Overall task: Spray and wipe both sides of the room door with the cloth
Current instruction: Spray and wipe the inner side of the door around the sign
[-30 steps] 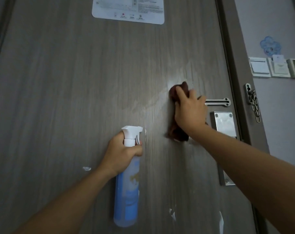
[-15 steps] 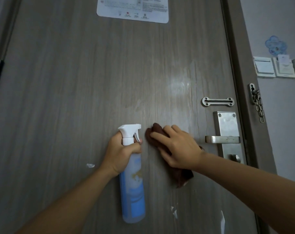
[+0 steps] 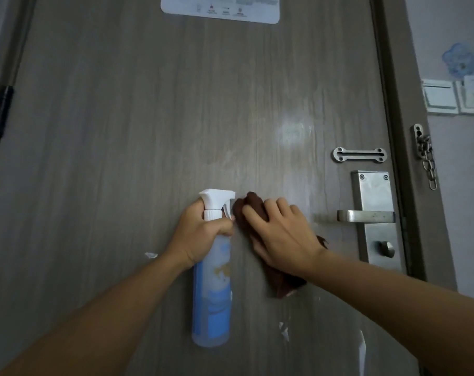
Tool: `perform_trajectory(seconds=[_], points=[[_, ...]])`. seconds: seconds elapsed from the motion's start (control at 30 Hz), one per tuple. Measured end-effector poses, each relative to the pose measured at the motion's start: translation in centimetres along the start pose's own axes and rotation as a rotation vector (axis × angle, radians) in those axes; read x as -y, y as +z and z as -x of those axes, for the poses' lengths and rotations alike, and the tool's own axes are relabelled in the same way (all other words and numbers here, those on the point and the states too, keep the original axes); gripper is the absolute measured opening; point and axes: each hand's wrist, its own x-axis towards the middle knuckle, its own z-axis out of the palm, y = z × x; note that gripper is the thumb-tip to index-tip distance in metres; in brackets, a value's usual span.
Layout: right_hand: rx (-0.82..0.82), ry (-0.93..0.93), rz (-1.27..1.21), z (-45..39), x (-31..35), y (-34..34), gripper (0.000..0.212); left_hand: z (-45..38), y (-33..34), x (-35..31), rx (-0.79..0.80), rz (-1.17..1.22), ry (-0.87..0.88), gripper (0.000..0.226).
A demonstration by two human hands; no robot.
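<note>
While wet streaks glisten mid-panel on the room door [image 3: 121,131], right hand [image 3: 282,234] spread flat on brown cloth [image 3: 280,283] beside lever handle [image 3: 366,216]; left hand [image 3: 200,234] clamped around spray bottle [image 3: 211,302]. Lower panel, far side apparently remaining.

One door [image 3: 121,131]. One spray bottle [image 3: 212,294]. One brown cloth [image 3: 253,210]. Two hands: left hand [image 3: 200,234], right hand [image 3: 282,234]. One handle [image 3: 366,216] at three o'clock. One chain [image 3: 427,158]. One white sign [image 3: 222,8] at twelve o'clock. Two wall switches [image 3: 439,97].

Lever handle [image 3: 366,216] right of hands
</note>
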Motion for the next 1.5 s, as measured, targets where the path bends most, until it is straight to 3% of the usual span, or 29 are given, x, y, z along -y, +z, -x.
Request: perform_trajectory(seconds=[0.07,0.17,0.27,0.33,0.4,0.5,0.57,0.6,0.7,0.77,0.87,0.97,1.1,1.23,1.3,1.5], points=[[-0.039,0.061,0.124,-0.2,-2.1,0.1,0.056,-0.1,0.0,0.0,0.019,0.002,0.007,0.045],[0.02,0.431,0.26,-2.4,-5.9,-1.5,0.05,0.1,0.2,-0.1,0.03,0.021,0.016,0.047],[0.162,0.765,0.189,-3.9,-7.7,-2.3,0.056,0.2,0.4,-0.2,0.025,0.019,0.028,0.049],[0.156,0.849,0.15,-4.2,-7.4,-2.2,0.061,0.2,0.3,-0.3,0.029,0.004,0.043,0.053],[0.165,0.821,0.15,-3.6,-5.3,-1.8,0.064,0.3,0.3,-0.3,0.029,-0.005,0.042,0.058],[0.158,0.493,0.162,-0.3,-1.4,-0.7,0.064,0.6,0.3,-0.2,0.02,-0.003,0.027,0.06],[0.164,0.357,0.217,0.3,-2.8,-1.1,0.06,0.6,0.3,-0.2,0.018,-0.008,0.03,0.059],[0.185,0.416,0.23,-0.1,-4.3,-1.4,0.059,0.6,0.2,-0.2,0.021,-0.011,0.036,0.059],[0.221,0.833,0.151,-2.3,-8.4,-2.4,0.057,0.4,0.1,-0.1,0.041,-0.017,0.052,0.05],[0.219,0.914,0.129,-2.9,-7.8,-2.3,0.063,0.4,0.1,-0.1,0.047,-0.016,0.065,0.052],[0.205,0.64,0.103,-2.1,-3.9,-2.1,0.071,0.3,0.3,-0.3,0.048,-0.019,0.054,0.052],[0.2,0.303,0.083,-0.5,-3.0,-1.9,0.066,0.3,0.1,-0.3,0.045,-0.041,0.057,0.048],[0.168,0.295,0.076,-2.6,-7.4,-2.7,0.06,0.4,0.4,-0.5,0.03,-0.068,0.056,0.054],[0.134,0.054,0.12,-5.0,-11.8,-3.4,0.057,0.6,1.9,-1.4,-0.08,-0.156,0.042,0.061],[0.14,0.121,0.097,-6.1,-13.6,-3.7,0.055,0.6,2.5,-1.7,-0.117,-0.199,0.037,0.057],[-0.001,0.568,0.028,-8.6,-18.2,-3.1,0.047,0.9,2.6,-2.0,-0.105,-0.23,0.022,0.055]])
